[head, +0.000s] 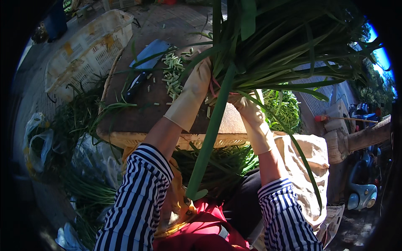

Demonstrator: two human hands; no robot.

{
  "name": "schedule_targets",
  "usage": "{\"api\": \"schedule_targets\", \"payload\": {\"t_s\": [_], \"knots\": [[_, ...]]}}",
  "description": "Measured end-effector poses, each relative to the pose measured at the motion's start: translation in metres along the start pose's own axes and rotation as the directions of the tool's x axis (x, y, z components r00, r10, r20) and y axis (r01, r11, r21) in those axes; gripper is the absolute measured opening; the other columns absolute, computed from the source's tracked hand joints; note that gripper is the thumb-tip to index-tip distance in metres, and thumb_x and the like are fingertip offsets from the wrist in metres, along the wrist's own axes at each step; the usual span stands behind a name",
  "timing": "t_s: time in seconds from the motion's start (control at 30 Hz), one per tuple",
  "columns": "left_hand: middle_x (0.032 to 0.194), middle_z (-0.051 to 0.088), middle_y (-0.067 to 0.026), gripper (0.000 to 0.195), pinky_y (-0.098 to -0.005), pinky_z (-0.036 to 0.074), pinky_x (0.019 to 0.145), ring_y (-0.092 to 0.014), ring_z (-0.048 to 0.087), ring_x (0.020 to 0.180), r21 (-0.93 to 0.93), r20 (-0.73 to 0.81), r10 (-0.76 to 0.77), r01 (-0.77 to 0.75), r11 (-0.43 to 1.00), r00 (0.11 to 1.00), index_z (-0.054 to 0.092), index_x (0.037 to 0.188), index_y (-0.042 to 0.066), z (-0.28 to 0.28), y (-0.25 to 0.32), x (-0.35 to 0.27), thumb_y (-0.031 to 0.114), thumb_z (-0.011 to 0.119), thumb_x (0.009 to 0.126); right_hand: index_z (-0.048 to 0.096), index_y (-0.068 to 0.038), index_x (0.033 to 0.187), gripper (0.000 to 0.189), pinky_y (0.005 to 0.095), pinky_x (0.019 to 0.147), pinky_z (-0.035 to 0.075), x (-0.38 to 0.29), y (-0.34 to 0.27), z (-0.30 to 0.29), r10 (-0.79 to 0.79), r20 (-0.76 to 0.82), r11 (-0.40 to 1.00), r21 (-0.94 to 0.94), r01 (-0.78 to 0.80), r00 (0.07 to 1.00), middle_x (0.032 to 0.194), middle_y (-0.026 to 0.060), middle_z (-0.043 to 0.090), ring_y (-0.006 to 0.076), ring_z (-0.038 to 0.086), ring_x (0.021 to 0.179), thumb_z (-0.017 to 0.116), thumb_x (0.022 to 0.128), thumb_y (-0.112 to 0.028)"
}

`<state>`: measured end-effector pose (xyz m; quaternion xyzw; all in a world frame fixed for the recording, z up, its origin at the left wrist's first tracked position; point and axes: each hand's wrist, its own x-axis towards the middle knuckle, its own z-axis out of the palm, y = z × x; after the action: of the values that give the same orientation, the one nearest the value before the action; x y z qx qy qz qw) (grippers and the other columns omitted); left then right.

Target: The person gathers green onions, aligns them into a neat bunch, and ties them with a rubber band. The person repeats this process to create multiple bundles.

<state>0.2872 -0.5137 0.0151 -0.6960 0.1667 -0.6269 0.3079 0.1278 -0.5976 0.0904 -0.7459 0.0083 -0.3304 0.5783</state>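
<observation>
A large bunch of long, flat-leaved greens, probably garlic chives (276, 59), is raised above a brown board (138, 119). My left hand (198, 77), in a pale rubber glove, grips the bunch from the left near a pink tie (214, 84). From below right, my gloved right hand (249, 108) holds the base of the same bunch; leaves hide some of its fingers. One wide leaf (216, 131) hangs down between my forearms. On the board lie a cleaver (152, 53) with a black handle and a scatter of short cut stalk pieces (172, 70).
A stained white plastic crate (91, 50) bearing writing stands left of the board. Loose greens (84, 116) and plastic bags (39, 144) lie along the left side. More greens (282, 109) are heaped to the right, beside a pale cloth sack (304, 153). A blue scooter (362, 185) stands far right.
</observation>
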Motion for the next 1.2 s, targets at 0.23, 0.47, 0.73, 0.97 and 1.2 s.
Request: {"api": "schedule_targets", "payload": {"t_s": [0.23,0.47,0.73,0.97,1.2], "knots": [[0.108,0.059,-0.0142,0.031,-0.0307,0.046,0.095,-0.021,0.056,0.098,-0.857,0.093,0.012,0.074,0.51,0.996,0.057,0.116,-0.003,-0.016,-0.043,0.021,0.01,0.045,0.09,0.052,-0.006,0.126,0.055,0.0439,0.094,0.048,0.007,-0.003,-0.014,-0.008,-0.002,0.999,-0.049,0.008,1.0,0.127,0.0094,0.056,0.0237,0.057,0.111,0.07,0.079,-0.028],[0.104,0.06,-0.0147,0.03,-0.0322,0.047,0.092,-0.023,0.057,0.095,-0.947,0.312,0.051,0.306,0.094,0.949,0.058,0.114,-0.002,-0.028,-0.056,0.026,0.011,0.045,0.09,0.05,-0.007,0.128,0.057,0.0464,0.095,0.046,0.0,0.007,-0.015,-0.004,0.002,0.998,-0.059,0.004,1.0,0.129,0.0097,0.054,0.0251,0.056,0.113,0.067,0.081,-0.033],[0.099,0.062,-0.0153,0.03,-0.034,0.049,0.087,-0.025,0.059,0.092,-0.903,0.409,0.082,0.416,-0.106,0.909,0.059,0.111,-0.002,-0.025,-0.058,0.041,0.012,0.044,0.089,0.048,-0.008,0.131,0.059,0.0492,0.097,0.045,0.006,0.003,-0.02,-0.027,0.005,0.997,-0.074,0.027,1.0,0.132,0.0102,0.052,0.0266,0.054,0.116,0.064,0.083,-0.039],[0.095,0.063,-0.0159,0.03,-0.0356,0.05,0.084,-0.027,0.061,0.089,-0.777,0.515,0.146,0.532,-0.337,0.845,0.06,0.109,-0.001,-0.028,-0.072,0.039,0.013,0.044,0.089,0.046,-0.009,0.134,0.061,0.0516,0.099,0.043,-0.002,0.007,-0.018,-0.005,0.0,0.997,-0.075,0.005,1.0,0.134,0.0105,0.05,0.028,0.053,0.119,0.061,0.085,-0.044],[0.091,0.065,-0.0164,0.03,-0.0371,0.052,0.08,-0.029,0.062,0.087,-0.659,0.579,0.141,0.563,-0.499,0.803,0.061,0.107,-0.001,-0.042,-0.077,0.043,0.014,0.044,0.088,0.044,-0.01,0.136,0.064,0.0541,0.1,0.041,0.002,0.017,-0.025,-0.013,-0.018,0.999,-0.048,0.012,1.0,0.137,0.0109,0.048,0.0293,0.051,0.121,0.058,0.087,-0.049]]}}
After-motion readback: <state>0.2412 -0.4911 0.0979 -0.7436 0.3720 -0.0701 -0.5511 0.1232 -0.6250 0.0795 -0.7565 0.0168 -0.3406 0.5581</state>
